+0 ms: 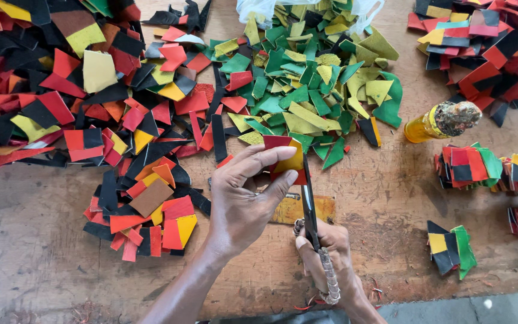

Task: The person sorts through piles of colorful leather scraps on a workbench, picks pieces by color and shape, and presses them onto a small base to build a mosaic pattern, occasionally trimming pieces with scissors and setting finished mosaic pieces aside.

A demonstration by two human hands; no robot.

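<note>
My left hand (244,192) pinches a small patch of joined red and yellow leather pieces (286,157) just above the wooden table. My right hand (325,255) grips a dark slim tool (309,201) with a wire-wrapped handle, its tip reaching up to the patch's lower right edge. Under the hands lies a yellow-brown leather strip (322,209) on the table.
Heaps of leather offcuts surround the hands: red, black and yellow (61,84) at left, green and yellow (313,78) at top centre, red and black (487,42) at top right. A yellow bottle (433,123) with a crusted top lies at right. Stacks of joined patches (487,168) and a black-yellow-green patch (451,246) sit at right.
</note>
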